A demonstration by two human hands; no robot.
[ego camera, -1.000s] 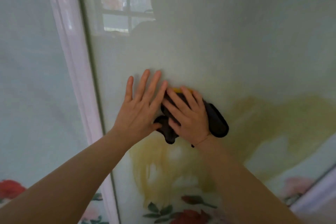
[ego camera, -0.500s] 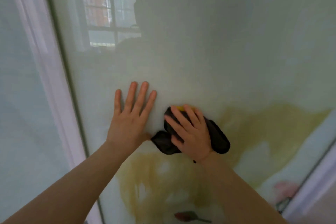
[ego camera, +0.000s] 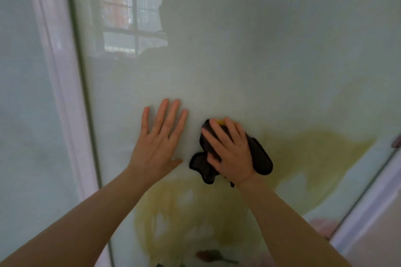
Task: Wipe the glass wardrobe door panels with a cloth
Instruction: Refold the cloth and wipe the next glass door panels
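A pale green glass wardrobe door panel [ego camera: 249,60] fills the view, with a yellowish painted pattern across its lower half. My right hand [ego camera: 230,151] lies flat on a dark crumpled cloth [ego camera: 260,158], pressing it against the glass with fingers straight. A bit of yellow shows at the cloth's top edge under my fingertips. My left hand [ego camera: 158,141] rests flat on the bare glass just left of the cloth, fingers spread, a small gap between it and the cloth.
A white door frame strip [ego camera: 60,84] runs down the left, with another glass panel [ego camera: 23,115] beyond it. A white frame edge [ego camera: 368,206] slants at the lower right. A window reflection [ego camera: 130,17] shows at the upper left of the glass.
Both hands have slid apart: the left hand no longer overlaps the cloth. The right hand and cloth have shifted slightly right on the glass, and the view has tilted upward.
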